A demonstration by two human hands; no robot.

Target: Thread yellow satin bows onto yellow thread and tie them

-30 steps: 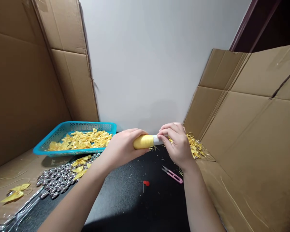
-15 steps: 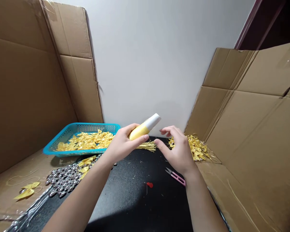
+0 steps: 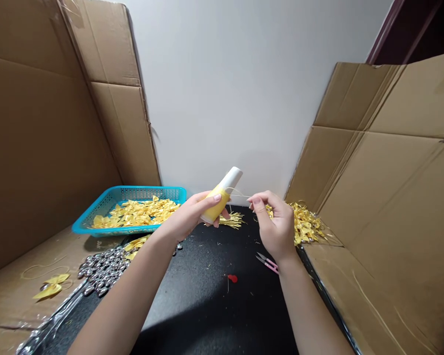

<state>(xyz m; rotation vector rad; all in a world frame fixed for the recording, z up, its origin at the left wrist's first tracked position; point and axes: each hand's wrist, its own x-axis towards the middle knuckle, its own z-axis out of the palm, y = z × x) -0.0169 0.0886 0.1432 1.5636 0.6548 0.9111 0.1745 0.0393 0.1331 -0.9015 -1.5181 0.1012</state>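
Grips the yellow spool [image 3: 215, 208] in the left hand [image 3: 191, 213], pinches partly drawn-off thread [image 3: 240, 193], not yet severed, in the right hand [image 3: 275, 220].

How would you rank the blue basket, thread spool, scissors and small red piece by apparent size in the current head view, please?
1. Blue basket
2. Thread spool, partly covered by fingers
3. Scissors, partly hidden
4. Small red piece

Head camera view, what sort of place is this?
Probably a small handcraft workstation, though I can't be certain. What suggests it: the blue basket of yellow bows, the pink-handled snips on the black surface, and the spool of yellow thread in the left hand.
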